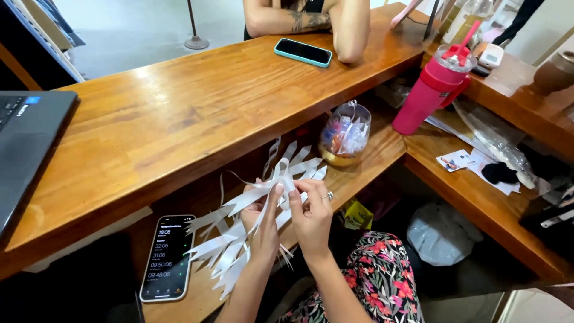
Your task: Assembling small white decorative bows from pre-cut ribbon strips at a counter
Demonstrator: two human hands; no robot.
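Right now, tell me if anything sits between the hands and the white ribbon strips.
Nothing visible does. The left hand and the right hand both already pinch the white ribbon strips at the bundle's middle, fingers directly on them.

Even, bright daylight fell from the upper left; soft glare lay on the wooden counter (pixel 179 113). The shelf beneath sat in shadow. Wide-angle distortion bent the edges; focus stayed fairly sharp.
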